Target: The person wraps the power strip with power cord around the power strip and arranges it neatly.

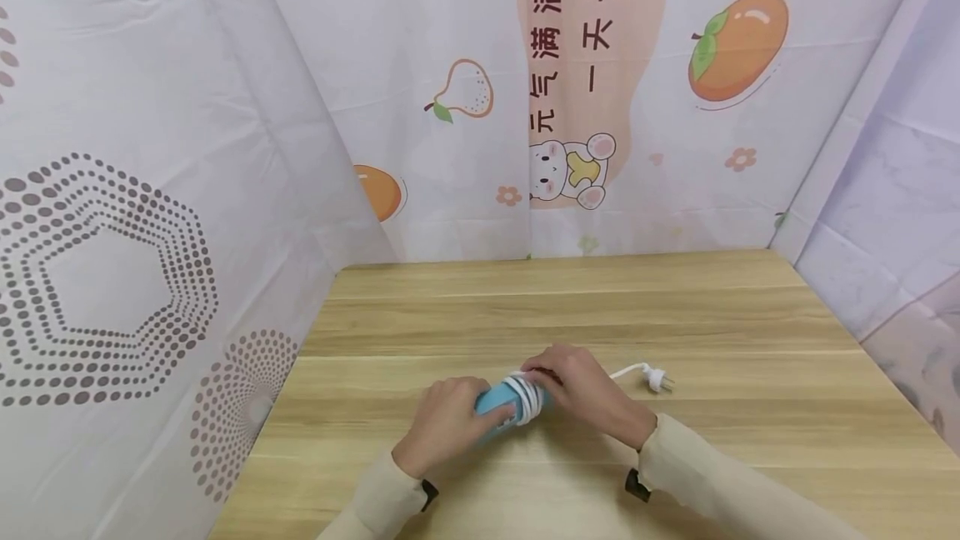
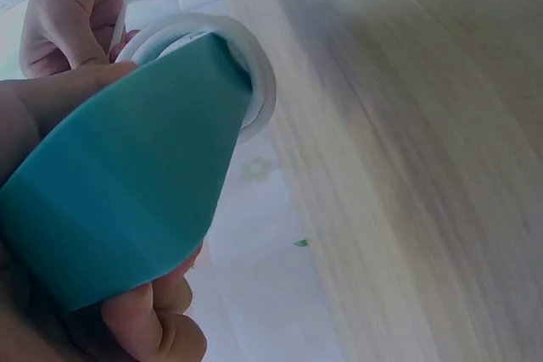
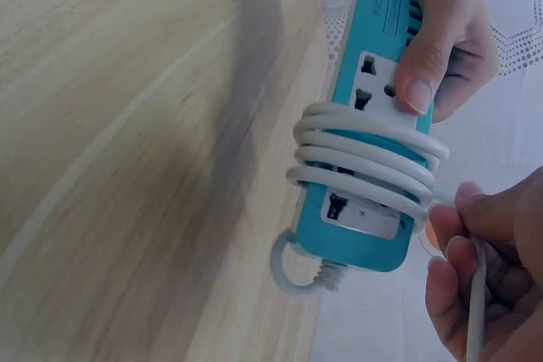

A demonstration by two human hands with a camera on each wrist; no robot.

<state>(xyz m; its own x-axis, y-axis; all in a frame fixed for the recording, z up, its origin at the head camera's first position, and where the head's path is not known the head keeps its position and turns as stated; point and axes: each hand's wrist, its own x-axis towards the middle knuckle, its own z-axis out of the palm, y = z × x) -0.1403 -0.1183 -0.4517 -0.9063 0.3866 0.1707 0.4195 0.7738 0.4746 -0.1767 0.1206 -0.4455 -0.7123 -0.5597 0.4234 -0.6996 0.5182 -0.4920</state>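
Observation:
A blue-green power strip (image 1: 491, 400) is held tilted above the table, with its sockets facing up. Several turns of its white cord (image 3: 365, 157) wrap around the strip in the right wrist view. My left hand (image 1: 450, 415) grips one end, its thumb lying across the socket face. Beside the wrapped part, my right hand (image 1: 581, 386) pinches the free run of cord between thumb and fingers. From there the cord trails to a white plug (image 1: 658, 379) on the table at right. In the left wrist view, the strip's blue-green end (image 2: 144, 167) covers part of the left hand.
The wood-grain table (image 1: 420, 315) spreads under both hands. A printed white curtain (image 1: 450, 165) stands along its back edge, with a dotted-pattern cloth (image 1: 247, 107) at left and a pale cloth (image 1: 870, 215) at right.

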